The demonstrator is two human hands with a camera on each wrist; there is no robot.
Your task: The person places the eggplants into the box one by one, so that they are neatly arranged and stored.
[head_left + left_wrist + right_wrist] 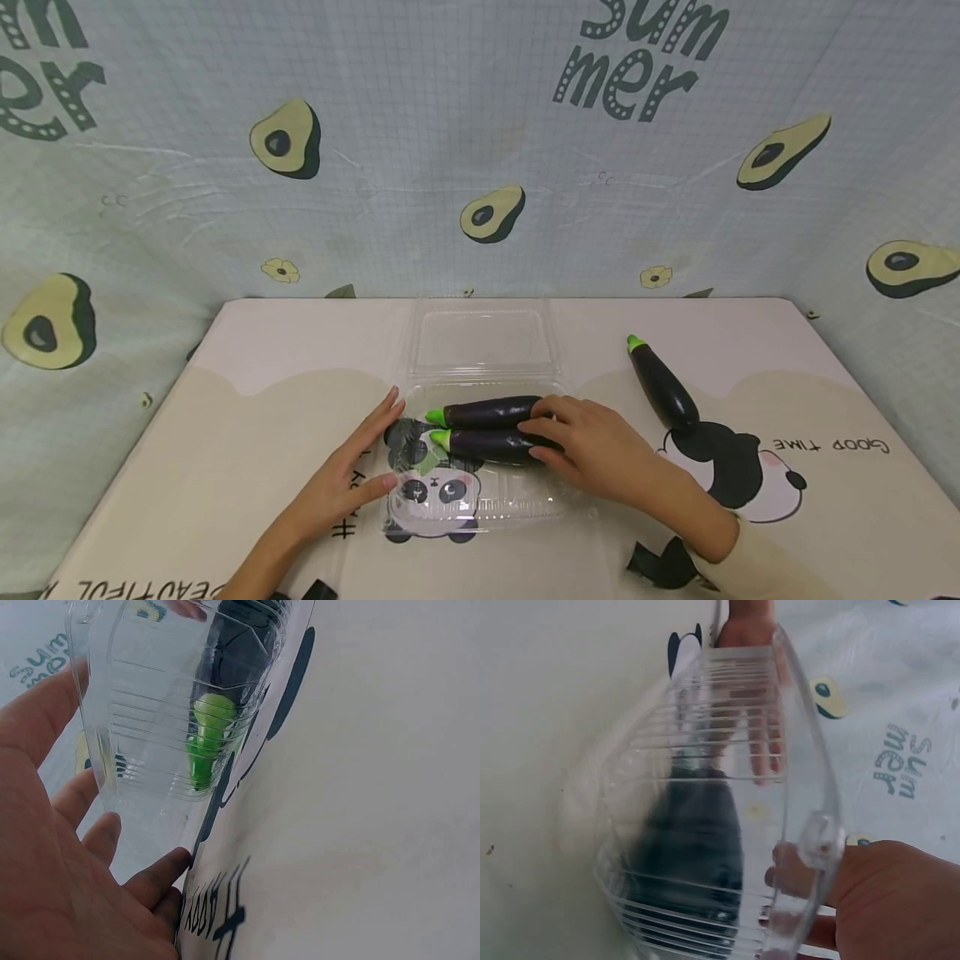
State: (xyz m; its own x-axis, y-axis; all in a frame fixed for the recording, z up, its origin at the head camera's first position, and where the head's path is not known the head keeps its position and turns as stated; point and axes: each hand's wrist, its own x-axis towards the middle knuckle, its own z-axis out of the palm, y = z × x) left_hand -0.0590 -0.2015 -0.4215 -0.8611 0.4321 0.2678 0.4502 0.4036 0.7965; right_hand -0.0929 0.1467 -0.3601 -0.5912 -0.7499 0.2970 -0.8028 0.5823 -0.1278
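Two dark purple eggplants with green stems, a rear one [491,412] and a front one [487,445], lie side by side in a clear plastic clamshell container [525,504]. Over their thick right ends is my right hand [592,446], its fingers bent loosely downward. In the right wrist view those fingertips [776,877] show inside the wall, a small gap above the dark eggplant [694,840]. My left hand [341,475] spreads its fingers along the container's left edge. In the left wrist view its straight fingers are at the clear rim [90,712], near a green stem [206,739].
A third eggplant [663,383] lies on the printed tablecloth [285,433] to the right of the container. The container's clear lid [483,337] is folded back flat behind it. A hanging cloth with avocado prints [491,212] stands behind the table. Black objects [321,590] show at the front edge.
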